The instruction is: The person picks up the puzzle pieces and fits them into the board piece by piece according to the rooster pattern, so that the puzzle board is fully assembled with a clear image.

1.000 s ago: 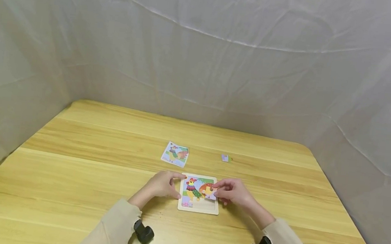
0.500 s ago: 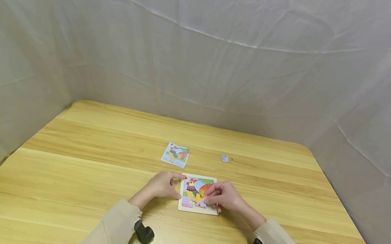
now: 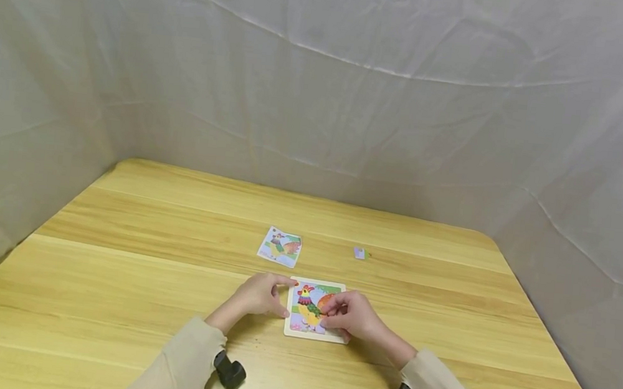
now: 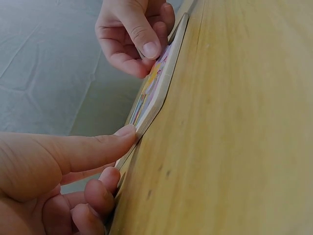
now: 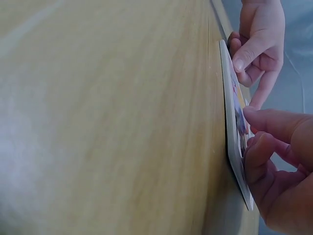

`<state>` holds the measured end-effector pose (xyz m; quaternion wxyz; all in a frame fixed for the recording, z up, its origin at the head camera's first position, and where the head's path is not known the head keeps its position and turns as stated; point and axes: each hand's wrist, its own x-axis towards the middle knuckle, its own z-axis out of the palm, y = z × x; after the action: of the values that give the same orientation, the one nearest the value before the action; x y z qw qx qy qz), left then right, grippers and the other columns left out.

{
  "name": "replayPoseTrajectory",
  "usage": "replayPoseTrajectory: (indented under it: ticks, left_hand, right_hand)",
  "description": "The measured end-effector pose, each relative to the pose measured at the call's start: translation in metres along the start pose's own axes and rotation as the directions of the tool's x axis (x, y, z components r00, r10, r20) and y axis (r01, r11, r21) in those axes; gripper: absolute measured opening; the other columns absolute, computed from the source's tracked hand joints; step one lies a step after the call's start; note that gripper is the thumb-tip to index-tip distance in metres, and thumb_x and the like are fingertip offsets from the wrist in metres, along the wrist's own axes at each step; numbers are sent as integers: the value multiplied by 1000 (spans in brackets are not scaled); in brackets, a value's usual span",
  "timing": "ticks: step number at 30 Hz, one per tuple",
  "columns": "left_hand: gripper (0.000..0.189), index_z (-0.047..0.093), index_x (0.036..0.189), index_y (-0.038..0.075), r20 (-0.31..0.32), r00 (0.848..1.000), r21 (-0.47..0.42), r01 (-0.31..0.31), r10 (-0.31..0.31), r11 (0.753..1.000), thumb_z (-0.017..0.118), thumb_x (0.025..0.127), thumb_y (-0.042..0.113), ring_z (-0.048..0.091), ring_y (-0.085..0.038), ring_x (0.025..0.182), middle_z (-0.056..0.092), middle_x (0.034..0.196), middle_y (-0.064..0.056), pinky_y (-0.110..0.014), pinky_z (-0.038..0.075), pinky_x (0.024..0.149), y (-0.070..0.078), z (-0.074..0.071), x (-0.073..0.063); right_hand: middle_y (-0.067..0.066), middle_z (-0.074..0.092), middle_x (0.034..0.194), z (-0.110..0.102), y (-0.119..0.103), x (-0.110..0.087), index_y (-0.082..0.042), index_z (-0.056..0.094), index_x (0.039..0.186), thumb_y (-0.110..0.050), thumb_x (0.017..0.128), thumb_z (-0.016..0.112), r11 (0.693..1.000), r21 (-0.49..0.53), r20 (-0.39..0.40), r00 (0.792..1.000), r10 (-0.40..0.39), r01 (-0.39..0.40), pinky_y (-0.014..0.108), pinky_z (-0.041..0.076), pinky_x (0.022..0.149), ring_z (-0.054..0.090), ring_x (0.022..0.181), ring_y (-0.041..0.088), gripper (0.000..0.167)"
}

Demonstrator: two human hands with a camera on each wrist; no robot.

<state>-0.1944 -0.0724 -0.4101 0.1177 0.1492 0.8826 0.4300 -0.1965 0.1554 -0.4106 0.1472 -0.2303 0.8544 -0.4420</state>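
Observation:
A square jigsaw puzzle tray [image 3: 305, 335] with a pale rim and a rooster picture lies flat on the table. My left hand [image 3: 259, 294] touches its left side, the index finger at the upper corner and the straight thumb [image 4: 95, 152] pressing the rim lower down. Over the tray's right part, my right hand [image 3: 360, 318] pinches a puzzle piece [image 3: 313, 322] with yellow and lilac print between thumb and index finger. That piece sits low in the picture, right of the pink-flower piece [image 3: 297, 326]. My right fingers hide the tray's lower right area.
A paper card [image 3: 280, 247] with the same rooster picture lies behind the tray. Farther right is a loose lilac and green puzzle piece [image 3: 361, 253]. Pale cloth [image 3: 321, 95] hangs around the back and sides of the wooden table [image 3: 112, 275].
My right hand has moved left and slightly toward me, bringing the puzzle piece from the tray's right side to its lower middle. The left hand stays on the tray's edge.

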Motion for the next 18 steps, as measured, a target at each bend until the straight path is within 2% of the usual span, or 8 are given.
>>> replayPoseTrajectory:
  ticks: [3, 7, 11, 18]
  left_hand:
    - [56, 58, 118, 5, -2, 1000, 6, 2, -2, 1000, 77, 65, 7, 38, -9, 44, 47, 52, 2, -21, 30, 42, 0, 0, 0]
    - [56, 59, 117, 5, -4, 1000, 16, 1, -1, 1000, 77, 65, 7, 38, -8, 44, 47, 53, 2, -20, 30, 42, 0, 0, 0]
    - [56, 58, 118, 5, -2, 1000, 9, 4, -4, 1000, 77, 65, 7, 38, -8, 44, 47, 53, 2, -20, 30, 41, 0, 0, 0]
    - [56, 59, 117, 5, -4, 1000, 11, -3, 3, 1000, 77, 65, 7, 38, -8, 43, 47, 53, 2, -21, 30, 41, 0, 1, 0]
  right_hand:
    - [0, 54, 65, 1, -1, 0, 2, 66, 84, -4, 74, 71, 1000, 17, 2, 1000, -15, 15, 17, 31, 35, 38, 41, 5, 13]
    - [2, 54, 62, 3, -3, 1, 3, 67, 90, -4, 75, 70, 998, 62, 43, 999, -21, 18, 18, 33, 33, 37, 36, 5, 17]
    - [4, 54, 56, 6, -5, 1, 0, 68, 89, -5, 76, 69, 997, 74, 74, 997, -13, 8, 20, 34, 32, 37, 33, 7, 15]
    - [3, 54, 54, 7, -7, 1, -1, 69, 86, -6, 75, 70, 998, 64, 76, 997, -13, 8, 20, 33, 33, 35, 33, 7, 12]
